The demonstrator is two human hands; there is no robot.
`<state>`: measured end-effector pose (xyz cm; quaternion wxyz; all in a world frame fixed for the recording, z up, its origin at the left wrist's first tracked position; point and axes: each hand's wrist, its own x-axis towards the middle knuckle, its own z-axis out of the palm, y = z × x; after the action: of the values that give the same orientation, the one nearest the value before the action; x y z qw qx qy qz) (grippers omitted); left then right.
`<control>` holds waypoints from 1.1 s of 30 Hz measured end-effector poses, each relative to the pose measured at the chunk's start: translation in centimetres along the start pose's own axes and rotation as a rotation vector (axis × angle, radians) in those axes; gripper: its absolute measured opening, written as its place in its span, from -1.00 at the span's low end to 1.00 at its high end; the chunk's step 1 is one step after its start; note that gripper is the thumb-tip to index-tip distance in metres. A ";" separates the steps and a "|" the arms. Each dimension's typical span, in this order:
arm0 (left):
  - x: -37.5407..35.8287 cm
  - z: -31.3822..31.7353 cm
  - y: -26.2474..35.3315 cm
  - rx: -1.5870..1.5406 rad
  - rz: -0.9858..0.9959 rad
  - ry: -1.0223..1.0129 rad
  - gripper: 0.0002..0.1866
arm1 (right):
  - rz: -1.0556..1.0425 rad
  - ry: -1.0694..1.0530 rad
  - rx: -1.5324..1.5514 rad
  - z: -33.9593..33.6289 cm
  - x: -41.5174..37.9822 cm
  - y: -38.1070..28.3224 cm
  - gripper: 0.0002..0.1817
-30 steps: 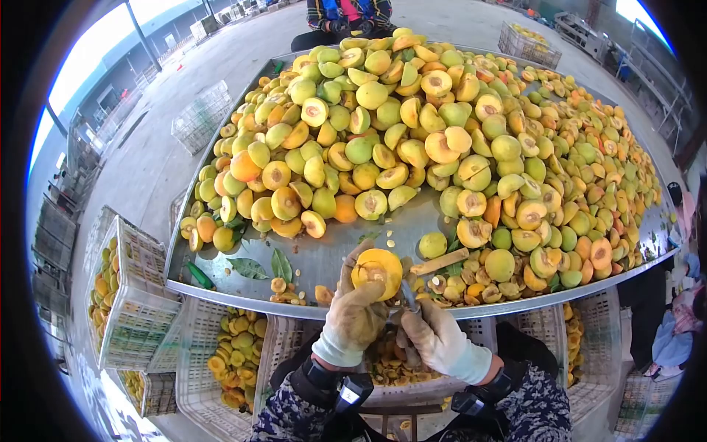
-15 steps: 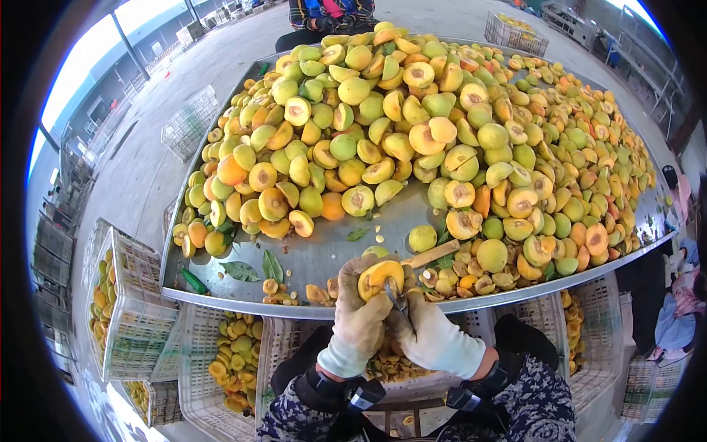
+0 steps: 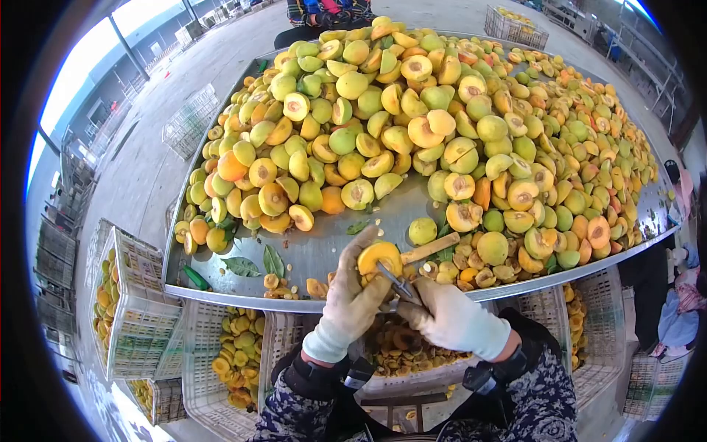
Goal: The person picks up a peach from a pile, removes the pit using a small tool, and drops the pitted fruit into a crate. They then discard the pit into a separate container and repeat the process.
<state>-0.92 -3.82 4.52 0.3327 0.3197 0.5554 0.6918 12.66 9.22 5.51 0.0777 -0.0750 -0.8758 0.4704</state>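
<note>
A yellow peach half [image 3: 380, 257], its cut face turned up, sits in my left hand [image 3: 349, 297]. The fingers of that gloved hand close around the fruit over the table's front edge. My right hand [image 3: 451, 312], also gloved, grips a narrow metal pitting tool [image 3: 401, 283]. The tool's tip reaches the hollow in the peach's cut face; its exact shape is partly hidden by my fingers. Just beyond my hands a flat wooden stick or handle [image 3: 431, 247] rests on the table among peach pits and pieces.
Cut peaches [image 3: 353, 140] are heaped on the metal table [image 3: 412, 202]. Below its front edge stand plastic crates [image 3: 199, 368] holding fruit and one with scraps [image 3: 405, 346]. A green-handled object [image 3: 195, 278] lies front left. Another person [image 3: 328, 13] sits opposite; someone else [image 3: 681, 295] is at right.
My right hand has drawn back right and down, showing more of the tool. My left hand has opened its grip slightly and shifted left, while the peach's cut face now tilts more toward me.
</note>
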 end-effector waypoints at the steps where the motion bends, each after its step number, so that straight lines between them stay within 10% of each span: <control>1: -0.1 0.3 1.1 -0.056 -0.052 0.009 -0.36 | -0.004 -0.004 0.001 0.6 -0.4 0.0 -0.57; 5: -0.2 -0.1 -0.8 0.231 0.201 0.011 -0.42 | 0.013 0.061 0.135 1.6 -0.4 0.0 -0.64; 7: -0.2 0.5 -1.1 0.291 0.226 0.060 -0.43 | 0.245 -0.166 0.673 0.7 -0.3 -1.0 -0.59; 16: -0.6 1.5 -0.4 -0.140 0.124 0.080 -0.36 | 0.600 -0.326 1.177 -1.2 -1.0 -3.5 -0.55; 19: -0.4 1.5 -1.3 -0.150 0.118 0.040 -0.38 | 0.371 -0.178 0.741 0.2 -1.0 -3.4 -0.51; 24: -1.1 2.2 0.1 -0.308 0.090 0.003 -0.35 | 0.525 -0.267 1.081 -0.8 -2.1 -4.4 -0.41; 33: -0.1 -0.7 0.3 -0.116 -0.106 -0.128 -0.45 | 0.458 -0.172 0.764 -0.4 -2.5 -3.6 -0.33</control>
<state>-1.47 -4.36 4.69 0.4215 0.3134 0.5082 0.6825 14.94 7.10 8.57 -0.0791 -0.1935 -0.6035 0.7694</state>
